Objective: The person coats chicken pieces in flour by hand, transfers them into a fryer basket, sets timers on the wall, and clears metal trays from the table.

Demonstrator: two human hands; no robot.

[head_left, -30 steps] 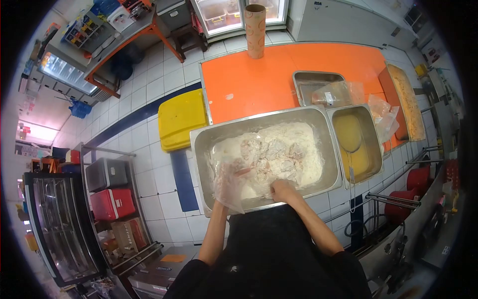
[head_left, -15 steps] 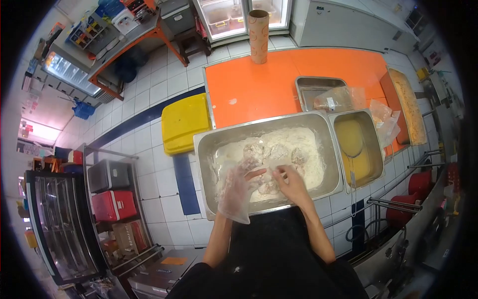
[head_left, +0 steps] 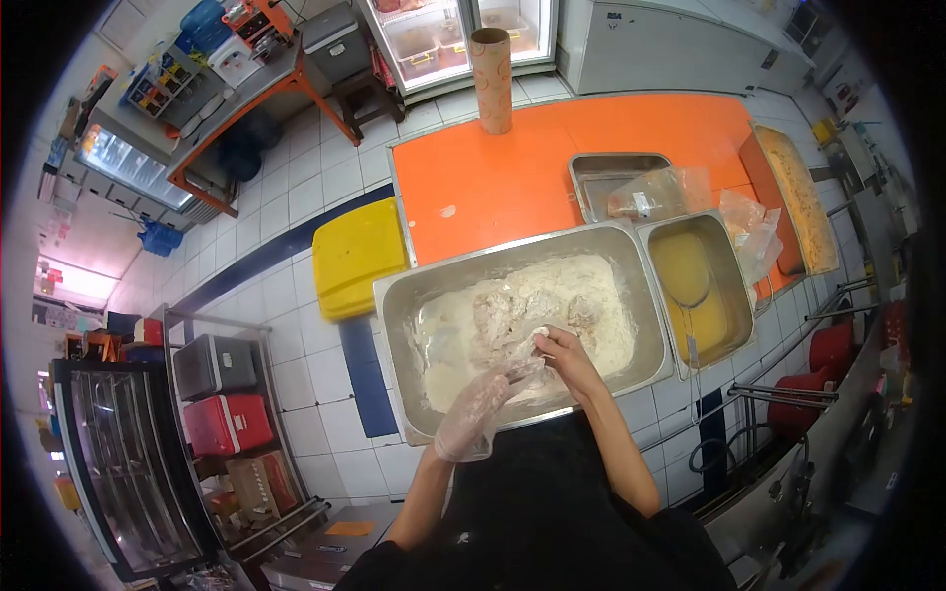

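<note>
A clear plastic glove (head_left: pixel 463 419), dusted white, covers my left hand (head_left: pixel 488 394), whose fingers reach out toward the right one. Bare and closed in a pinch, my right hand (head_left: pixel 570 362) holds thin whitish plastic at the glove's finger end. Both hands are over the near side of a deep metal pan (head_left: pixel 389 325) of white flour (head_left: pixel 611 325). Several flour-coated lumps (head_left: pixel 540 303) lie in the flour just beyond my fingers; their kind is hard to make out. Flour-dusted clear plastic (head_left: pixel 440 325) appears to lie at the pan's left side.
Right of the pan stands a metal container of yellow liquid (head_left: pixel 724 330) with a wire strainer (head_left: pixel 685 281) in it. Behind, the orange table (head_left: pixel 453 177) bears a cardboard tube (head_left: pixel 493 84), a metal tray (head_left: pixel 591 172) and plastic bags (head_left: pixel 655 197). A yellow lid (head_left: pixel 360 256) is at left.
My left hand has drawn back toward me, and the glove fits closer around it. My right hand keeps its pinch, pulling thin plastic at the finger end. The view has shifted slightly.
</note>
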